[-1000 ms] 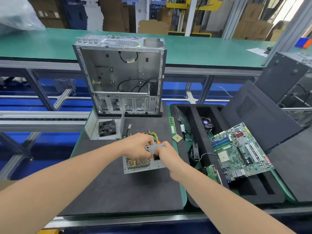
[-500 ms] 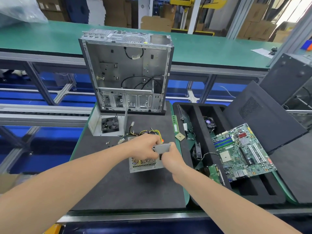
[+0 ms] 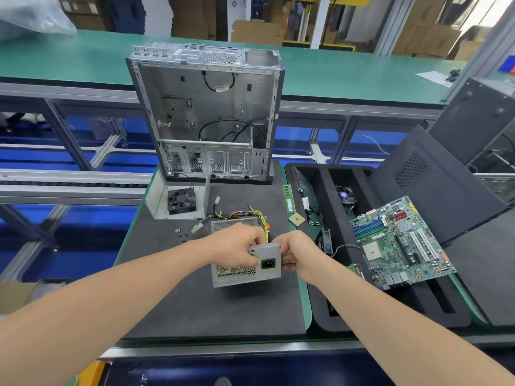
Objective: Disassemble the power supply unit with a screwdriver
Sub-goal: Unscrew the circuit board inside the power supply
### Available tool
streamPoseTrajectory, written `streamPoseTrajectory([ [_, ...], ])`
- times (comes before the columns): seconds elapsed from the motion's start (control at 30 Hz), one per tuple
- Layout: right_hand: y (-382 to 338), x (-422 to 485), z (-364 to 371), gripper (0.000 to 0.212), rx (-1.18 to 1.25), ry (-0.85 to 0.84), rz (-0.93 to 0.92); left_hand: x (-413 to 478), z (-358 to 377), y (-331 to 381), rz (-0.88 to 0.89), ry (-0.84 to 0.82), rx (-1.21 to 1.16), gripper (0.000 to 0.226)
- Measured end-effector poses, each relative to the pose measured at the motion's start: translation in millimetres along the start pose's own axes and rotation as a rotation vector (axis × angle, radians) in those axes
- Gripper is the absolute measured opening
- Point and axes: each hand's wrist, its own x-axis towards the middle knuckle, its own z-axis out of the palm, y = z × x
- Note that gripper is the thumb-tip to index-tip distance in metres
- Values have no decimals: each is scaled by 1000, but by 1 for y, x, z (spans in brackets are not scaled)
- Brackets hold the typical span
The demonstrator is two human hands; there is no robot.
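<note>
left hand is curling over the top of the power supply unit, right hand is pinching its right edge; it is sitting on the foam mat beneath them. since a second ago its socket face is tilting into view, likely exposing screws; no screwdriver is showing.

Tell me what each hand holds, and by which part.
Both hold the power supply unit: the left hand grips its top, the right hand its right edge beside the power socket.
</note>
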Motion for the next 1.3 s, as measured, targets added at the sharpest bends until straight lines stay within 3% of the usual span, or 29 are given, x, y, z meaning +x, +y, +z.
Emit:
streamPoseTrajectory([
  [0.1,1,5,-4,45,-69,-33,-6,-5,11,2,-35,-8,-31,30],
  [0.27,9,20,-4,22,-81,52,-80,-15,41,3,-44,-104,-28,29],
  [0.47,19,34,7,31,-254,43,-222,-26,52,-5,-40,-70,-150,17],
  [0.53,19,36,10,32,-276,24,-233,-32,48,-9,-97,22,-245,21],
  [0.67,16,37,13,20,-291,36,-251,-40,38,-32,-368,471,-307,10],
  [0.73,15,38,15,23,-288,43,-257,-43,34,-45,-481,552,-297,9],
  [0.97,19,42,18,29,-185,62,-265,-40,39,-57,-643,457,-474,31],
  [1.3,28,49,9,28,-40,-64,-263,-37,48,-58,-641,423,-552,46],
])
